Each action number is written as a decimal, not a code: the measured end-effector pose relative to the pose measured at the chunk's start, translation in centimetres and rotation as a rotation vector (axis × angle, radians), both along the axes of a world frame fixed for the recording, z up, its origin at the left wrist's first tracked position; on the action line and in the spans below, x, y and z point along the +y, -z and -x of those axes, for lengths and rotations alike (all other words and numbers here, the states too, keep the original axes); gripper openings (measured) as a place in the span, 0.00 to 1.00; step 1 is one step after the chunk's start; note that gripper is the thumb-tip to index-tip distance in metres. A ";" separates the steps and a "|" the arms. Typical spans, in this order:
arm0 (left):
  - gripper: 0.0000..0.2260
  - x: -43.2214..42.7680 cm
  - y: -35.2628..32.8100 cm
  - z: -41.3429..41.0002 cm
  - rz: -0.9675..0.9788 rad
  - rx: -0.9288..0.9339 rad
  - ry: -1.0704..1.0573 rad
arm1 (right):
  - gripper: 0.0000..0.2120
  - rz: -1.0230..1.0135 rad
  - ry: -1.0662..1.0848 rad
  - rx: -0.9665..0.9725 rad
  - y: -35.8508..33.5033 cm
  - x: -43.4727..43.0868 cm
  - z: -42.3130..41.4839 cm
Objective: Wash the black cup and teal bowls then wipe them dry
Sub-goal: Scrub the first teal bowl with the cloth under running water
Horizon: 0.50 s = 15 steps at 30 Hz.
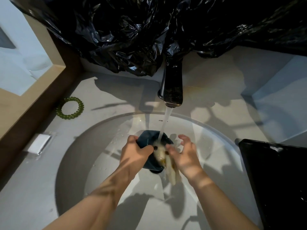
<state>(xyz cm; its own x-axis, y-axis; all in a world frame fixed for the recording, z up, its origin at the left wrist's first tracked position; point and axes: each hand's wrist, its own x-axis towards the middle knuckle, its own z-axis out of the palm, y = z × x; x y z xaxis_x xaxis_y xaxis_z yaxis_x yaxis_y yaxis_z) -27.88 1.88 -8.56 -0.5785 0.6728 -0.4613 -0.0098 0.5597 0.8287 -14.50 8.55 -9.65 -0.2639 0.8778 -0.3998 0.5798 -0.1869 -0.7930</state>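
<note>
Sink (74, 163): round white basin set in a pale worktop (116, 90).
Tap (172, 83): dark, at 12 o'clock of the basin, with water (164, 123) running.
Bowl (147, 138): teal, tilted, at the basin's centre under the stream (foamy water spills off its right edge).
Left hand (134, 151): clamped on the bowl's left rim, fingers curled round it.
Right hand (184, 155): fingers spread and loosely bent, tips at the bowl's right edge; blur hides any contact.
Hair tie (69, 116): green coil, 10 o'clock on the worktop.
Tray (279, 180): black, 3 o'clock.
Plastic sheet (132, 30): black, crumpled, behind the tap.
</note>
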 end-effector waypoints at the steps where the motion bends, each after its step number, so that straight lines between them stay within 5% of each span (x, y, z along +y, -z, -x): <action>1: 0.13 0.1 0.0 0.1 -0.004 0.005 0.005 | 0.25 0.088 -0.031 0.015 0.0 0.0 -0.1; 5: 0.12 0.0 0.0 0.2 0.020 0.036 0.020 | 0.16 0.218 -0.202 -0.211 -0.9 0.4 -0.6; 9: 0.13 0.0 0.0 0.6 0.066 0.065 0.024 | 0.12 0.106 0.104 0.060 -1.9 0.8 -0.7; 11: 0.14 0.1 0.3 0.9 0.089 0.079 0.014 | 0.12 -0.043 0.228 0.146 -2.6 1.1 -0.6; 15: 0.13 0.1 0.4 0.8 0.113 0.046 -0.013 | 0.07 -0.486 0.223 0.011 -3.0 0.6 -0.5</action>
